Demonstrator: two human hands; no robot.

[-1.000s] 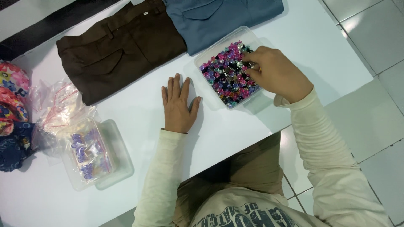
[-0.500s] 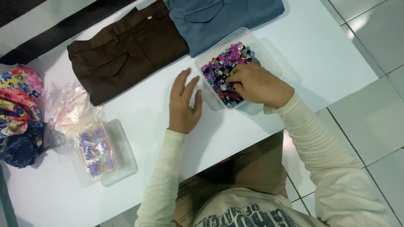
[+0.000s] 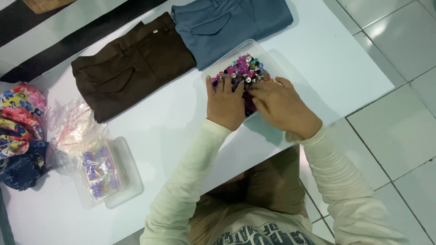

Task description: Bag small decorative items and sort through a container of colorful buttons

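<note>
Both my hands are in the clear tray [image 3: 268,53] of beads [image 3: 240,71] at the far edge of the white surface [image 3: 163,136], just in front of the blue trousers [image 3: 227,22] and beside the brown trousers [image 3: 131,66]. My left hand [image 3: 225,103] lies flat and open on the tray's near side, steadying it, while my right hand [image 3: 281,106] presses its fingers [image 3: 260,90] into the beads; whether that grip has closed on one I cannot tell. I judge this the sorting and picking step, and the next move calls for a fine pinch on one bead without scattering its neighbours.
</note>
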